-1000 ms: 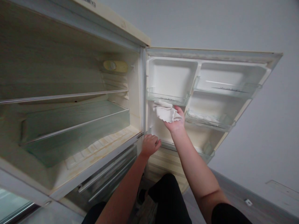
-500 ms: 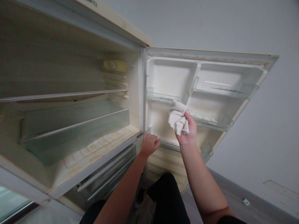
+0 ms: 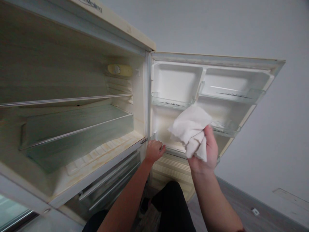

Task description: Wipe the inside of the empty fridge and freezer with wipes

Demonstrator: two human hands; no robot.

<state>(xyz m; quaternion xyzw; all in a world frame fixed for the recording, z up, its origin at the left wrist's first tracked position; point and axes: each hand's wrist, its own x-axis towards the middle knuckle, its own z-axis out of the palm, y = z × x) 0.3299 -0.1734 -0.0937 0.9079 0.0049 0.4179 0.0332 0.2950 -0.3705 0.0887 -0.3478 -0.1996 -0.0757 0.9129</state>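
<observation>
A crumpled white cloth [image 3: 190, 130] is held in the closed grip of the right hand [image 3: 205, 154], before the open fridge door [image 3: 217, 77], its long axis slanted up-left. The door's inner edge is clasped by the left hand [image 3: 154, 150].

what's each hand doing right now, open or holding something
Left hand: closed on the fridge door edge.
Right hand: closed, holding the white cloth.

Open fridge [image 3: 72, 106] with bare glass shelves [image 3: 72, 129] inside, yellowed plastic floor panel [image 3: 101, 151] beneath them. Open door [image 3: 212, 83] with clear bins [image 3: 172, 103], all bare. Below, grey floor [image 3: 241, 206] with a small white piece [image 3: 255, 211] lying by the wall.
</observation>
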